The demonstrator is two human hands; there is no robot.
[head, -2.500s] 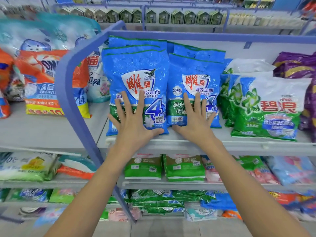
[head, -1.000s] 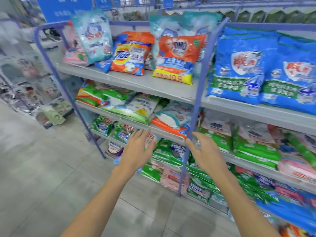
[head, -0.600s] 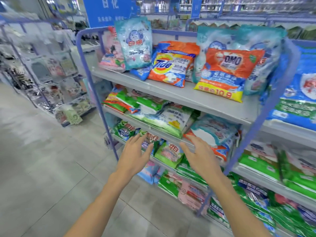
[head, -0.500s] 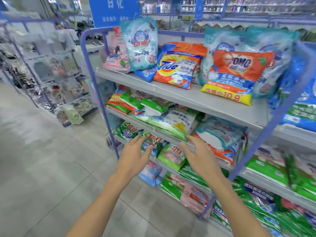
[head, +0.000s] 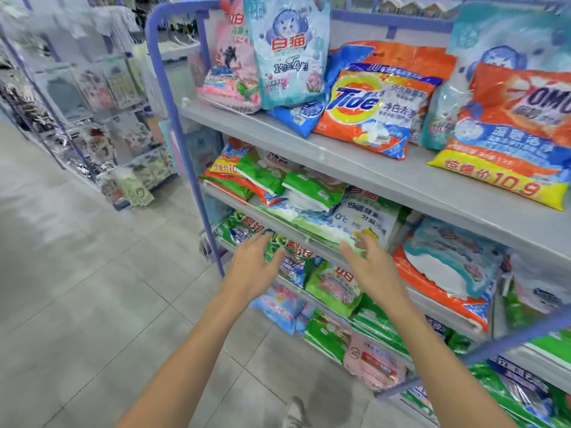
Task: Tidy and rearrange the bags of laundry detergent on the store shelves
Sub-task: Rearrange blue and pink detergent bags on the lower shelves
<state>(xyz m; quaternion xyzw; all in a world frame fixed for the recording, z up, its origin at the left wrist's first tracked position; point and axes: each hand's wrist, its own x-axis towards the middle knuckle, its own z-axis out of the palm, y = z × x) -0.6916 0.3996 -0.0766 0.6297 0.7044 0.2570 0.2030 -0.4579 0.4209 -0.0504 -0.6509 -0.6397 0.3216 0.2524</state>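
The shelf unit (head: pixel 401 186) fills your right side, with its blue corner post (head: pixel 180 149) left of your hands. Detergent bags crowd every level. On the top shelf, the OMO bag (head: pixel 509 134), Tide bag (head: pixel 370 109) and pale blue bag (head: pixel 290 54) lean back. Your left hand (head: pixel 251 270) and right hand (head: pixel 369 267) reach toward the lower levels with fingers (head: pixel 261 242) spread, loosely bent and holding nothing.
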